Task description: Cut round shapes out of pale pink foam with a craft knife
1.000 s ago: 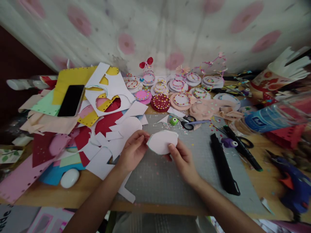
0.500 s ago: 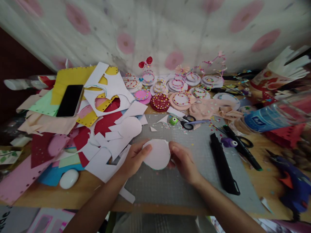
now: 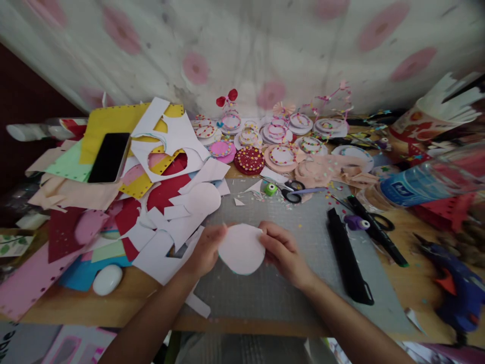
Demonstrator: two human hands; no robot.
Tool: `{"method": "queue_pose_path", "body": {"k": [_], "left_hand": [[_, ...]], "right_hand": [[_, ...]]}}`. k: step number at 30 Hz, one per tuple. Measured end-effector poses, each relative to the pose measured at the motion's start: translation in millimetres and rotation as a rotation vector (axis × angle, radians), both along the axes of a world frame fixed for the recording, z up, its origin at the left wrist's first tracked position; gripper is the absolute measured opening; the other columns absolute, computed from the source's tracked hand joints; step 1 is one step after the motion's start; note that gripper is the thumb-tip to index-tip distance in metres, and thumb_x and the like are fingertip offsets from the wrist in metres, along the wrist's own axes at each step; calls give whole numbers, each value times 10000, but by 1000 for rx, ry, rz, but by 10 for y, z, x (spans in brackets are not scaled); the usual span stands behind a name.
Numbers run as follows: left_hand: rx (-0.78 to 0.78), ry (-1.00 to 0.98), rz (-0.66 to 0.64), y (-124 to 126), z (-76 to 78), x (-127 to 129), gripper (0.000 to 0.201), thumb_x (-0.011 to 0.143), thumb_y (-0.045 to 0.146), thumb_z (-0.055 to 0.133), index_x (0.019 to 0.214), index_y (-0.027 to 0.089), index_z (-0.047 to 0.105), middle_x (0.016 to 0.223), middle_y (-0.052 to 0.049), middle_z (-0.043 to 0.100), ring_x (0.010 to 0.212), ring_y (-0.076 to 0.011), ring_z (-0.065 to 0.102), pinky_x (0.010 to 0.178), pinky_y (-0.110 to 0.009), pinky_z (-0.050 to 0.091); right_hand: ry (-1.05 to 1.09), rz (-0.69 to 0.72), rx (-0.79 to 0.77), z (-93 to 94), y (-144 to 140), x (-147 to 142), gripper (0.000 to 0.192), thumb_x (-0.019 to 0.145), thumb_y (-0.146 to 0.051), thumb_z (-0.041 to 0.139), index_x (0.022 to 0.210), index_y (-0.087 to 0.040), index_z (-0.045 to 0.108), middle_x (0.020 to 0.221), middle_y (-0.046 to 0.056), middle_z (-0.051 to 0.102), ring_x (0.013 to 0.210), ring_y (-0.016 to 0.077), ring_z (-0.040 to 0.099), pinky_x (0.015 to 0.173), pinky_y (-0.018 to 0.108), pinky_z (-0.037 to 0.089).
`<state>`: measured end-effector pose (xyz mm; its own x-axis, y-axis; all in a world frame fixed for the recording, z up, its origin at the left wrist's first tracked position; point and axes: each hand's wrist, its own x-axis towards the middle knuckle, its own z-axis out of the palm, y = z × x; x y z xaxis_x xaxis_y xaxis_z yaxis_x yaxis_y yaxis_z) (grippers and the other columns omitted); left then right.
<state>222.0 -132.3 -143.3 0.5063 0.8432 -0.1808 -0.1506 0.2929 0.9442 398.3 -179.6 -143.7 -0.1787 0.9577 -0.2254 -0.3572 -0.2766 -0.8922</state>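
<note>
I hold a pale pink paper circle [image 3: 241,248] between both hands just above a grey cutting mat [image 3: 288,288]. My left hand [image 3: 204,251] pinches its left edge. My right hand [image 3: 282,250] grips its right edge, fingers curled against the paper. The circle faces me, tilted up a little from the mat.
Paper scraps [image 3: 162,202] and a phone [image 3: 109,156] pile up at left. Decorated paper discs [image 3: 250,159] line the back. Scissors [image 3: 293,193] lie beyond the circle. A black tool [image 3: 346,258], a marker [image 3: 377,230], a water bottle [image 3: 420,184] and a blue glue gun [image 3: 460,288] sit at right. A white oval object [image 3: 108,279] lies near the front left.
The paper circle came down and toward me, from over the middle of the mat to nearer its front, and turned in my fingers. Both hands moved with it.
</note>
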Motion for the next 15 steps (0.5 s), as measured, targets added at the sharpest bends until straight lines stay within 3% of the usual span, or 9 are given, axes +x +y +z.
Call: {"method": "queue_pose_path", "body": {"k": [2,3,7,10,12,14,15], "left_hand": [[25,-34,53,10,-16,14,716,805,790,375,775,161,716,671,-74,652,647,-209,590,570,-302,446],[52,-39,75,9,-15,17,710,789,794,406,841,161,722,727,-83,677,716,-232,616,618,-320,469],[174,63,111,-11,58,-60,392,800,510,672,996,171,679,893,-70,692,856,-225,622,746,-316,480],[431,389,277,67,159,-236,235,888,403,590,986,194,632,964,-61,656,904,-207,606,821,-326,473],[720,700,417,202,204,-363,308,843,381,645,1084,196,590,1094,-97,625,1025,-248,572,931,-385,436],[899,1034,361,371,210,-454,587,751,399,730,1244,166,514,1294,-171,544,1220,-342,468,1047,-481,343],[930,1171,261,453,202,-481,675,709,410,756,1274,148,494,1325,-195,523,1239,-375,452,1050,-508,336]], "right_hand": [[-2,-50,-3,14,19,-25,395,823,-541,619,657,-206,490,524,-57,448,442,74,378,405,193,276],[-8,-81,-5,18,33,-36,396,824,-545,621,665,-206,491,519,-59,450,441,72,374,404,191,273],[-41,-171,-14,-9,106,-63,397,808,-551,651,696,-197,510,521,-68,465,433,59,351,395,182,251],[-28,-216,-31,-64,152,-66,415,794,-555,664,680,-196,491,524,-72,460,427,52,346,387,177,238],[-8,-247,-54,-101,166,-65,413,790,-547,668,680,-195,482,525,-73,459,423,48,345,385,174,230],[20,-269,-74,-125,168,-62,391,786,-528,675,703,-192,491,537,-72,465,424,46,347,388,173,233],[36,-277,-80,-132,169,-57,383,779,-520,681,714,-192,493,542,-73,465,424,45,347,389,173,236]]}}
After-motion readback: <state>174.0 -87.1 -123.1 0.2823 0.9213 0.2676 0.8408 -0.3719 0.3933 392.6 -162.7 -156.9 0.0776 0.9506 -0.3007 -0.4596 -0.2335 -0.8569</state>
